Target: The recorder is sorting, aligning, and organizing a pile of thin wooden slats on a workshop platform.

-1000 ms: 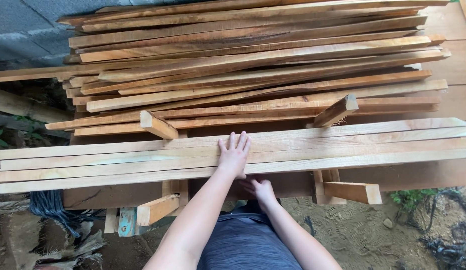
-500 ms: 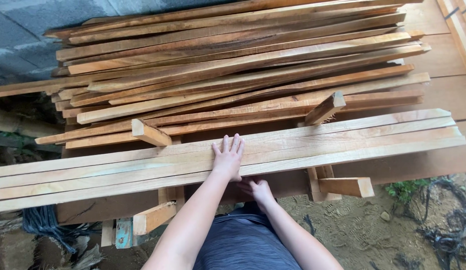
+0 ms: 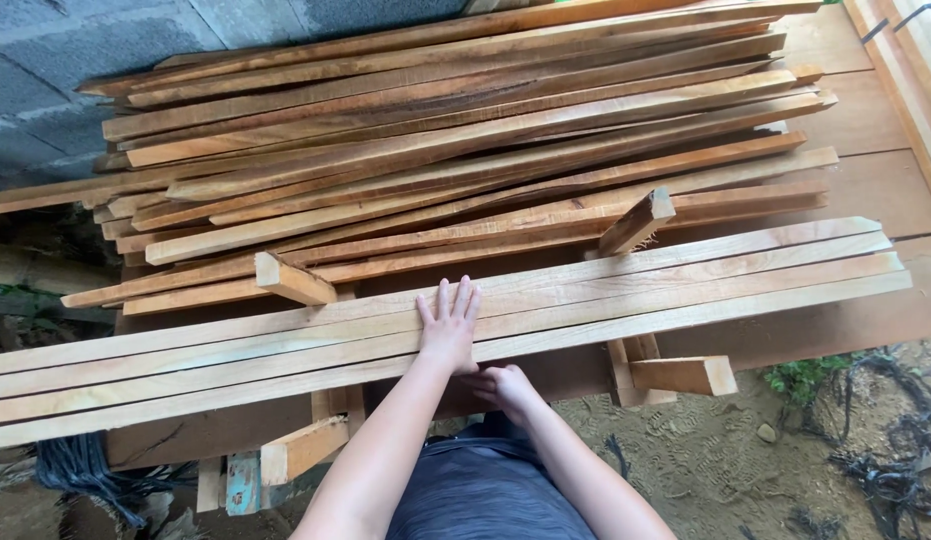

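At the far left of the frame, dark cables (image 3: pixel 80 470) lie low on the ground, and a grey block wall (image 3: pixel 45 90) fills the upper left. A row of pale slats (image 3: pixel 235 360) runs from the left edge to the right, across the middle, lying flat on the tabletop (image 3: pixel 865 190). They look long, thin and stiff, and likely light enough one at a time, but bendy and wobbly if picked up at one end. The middle looks like the best place to hold. The left hand (image 3: pixel 448 325) rests there, flat on top, fingers (image 3: pixel 443 298) open and spread, gripping nothing. Just below it, the right hand (image 3: pixel 505 385) curls at the near edge of the slats; I cannot tell if it grips one. Behind, a big pile (image 3: pixel 465 150) of darker slats lies close. Short blocks (image 3: pixel 293 280) poke up between the two, and could catch a slat. At the lower right is dirt (image 3: pixel 735 470) with wires.
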